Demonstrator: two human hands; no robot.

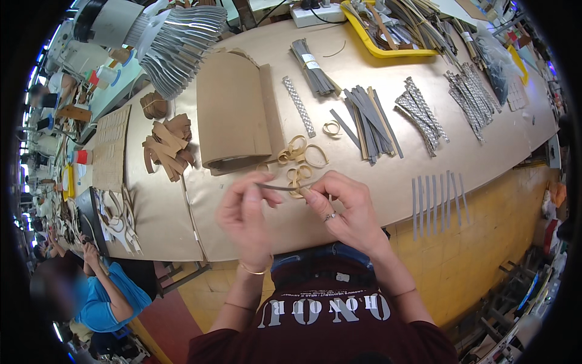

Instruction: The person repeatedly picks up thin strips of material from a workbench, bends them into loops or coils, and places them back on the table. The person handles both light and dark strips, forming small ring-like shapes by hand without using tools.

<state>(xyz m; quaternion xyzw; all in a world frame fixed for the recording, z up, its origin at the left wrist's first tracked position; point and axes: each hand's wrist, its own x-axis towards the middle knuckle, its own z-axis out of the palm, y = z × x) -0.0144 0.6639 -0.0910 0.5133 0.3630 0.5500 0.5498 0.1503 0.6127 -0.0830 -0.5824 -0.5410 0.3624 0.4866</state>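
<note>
Hands (344, 205) over tan worktable (382, 191), yellow floor (442, 273); blue-shirted co-worker (121, 300)

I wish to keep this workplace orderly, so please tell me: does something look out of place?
Mainly one thing: the row of thin grey strips juts past the front edge of the table, over the yellow floor, so they might be knocked off. The loose tan curls also look somewhat scattered.

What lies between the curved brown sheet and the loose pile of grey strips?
The head view shows a braided strip, curled tan strips and, beside the pile, a single grey strip.
</note>
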